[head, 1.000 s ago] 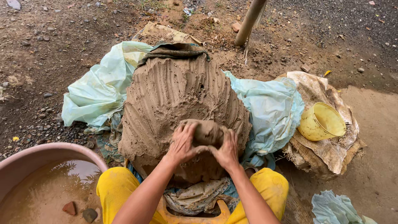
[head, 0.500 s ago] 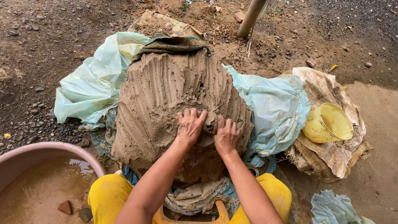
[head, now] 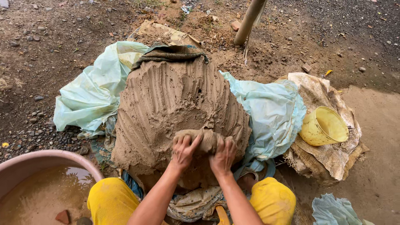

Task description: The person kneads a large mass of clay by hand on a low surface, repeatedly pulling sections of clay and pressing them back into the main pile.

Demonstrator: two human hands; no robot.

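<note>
While both hands, left hand [head: 182, 151] and right hand [head: 223, 156], clamp a wet brown clay lump [head: 203, 139], it bulges, rough, against the finger-grooved clay mound [head: 166, 104].

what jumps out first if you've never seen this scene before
A big mound of wet brown clay, grooved with finger marks, fills the middle on pale green plastic sheeting. At its near edge the left hand and right hand grip a lump of clay. A yellow bucket lies tipped on sacking at right, and a pink basin of muddy water sits lower left.
</note>
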